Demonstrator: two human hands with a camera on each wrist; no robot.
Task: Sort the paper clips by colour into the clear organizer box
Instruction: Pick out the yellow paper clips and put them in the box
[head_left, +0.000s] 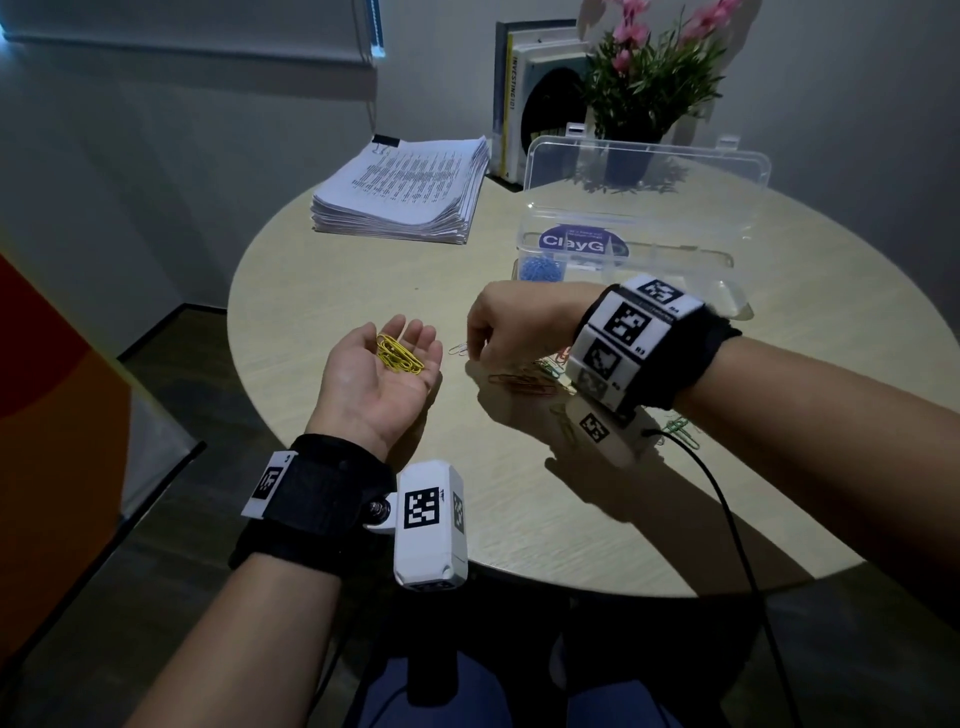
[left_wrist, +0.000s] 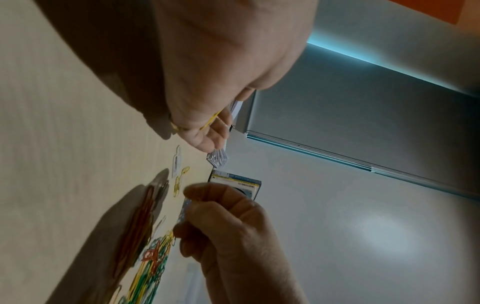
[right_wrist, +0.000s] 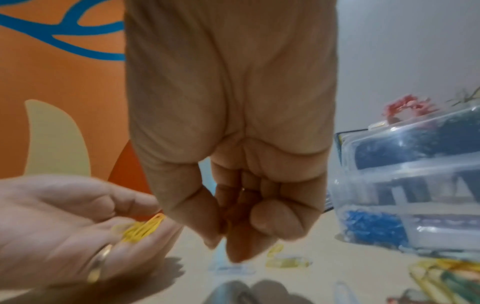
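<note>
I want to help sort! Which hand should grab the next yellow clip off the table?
The right hand, probably. Its curled fingers hang just above the loose yellow paper clips on the table. The left hand lies palm up, cupping the gathered yellow clips.

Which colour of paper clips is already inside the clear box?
The blue paper clips: they sit heaped in a compartment of the clear organizer box, unlike the yellow paper clips lying in the left hand.

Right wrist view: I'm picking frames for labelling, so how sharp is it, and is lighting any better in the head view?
Right wrist view: soft motion blur on the right hand and loose clips. Head view: sharper but dim, hard shadows under both arms on the table.
</note>
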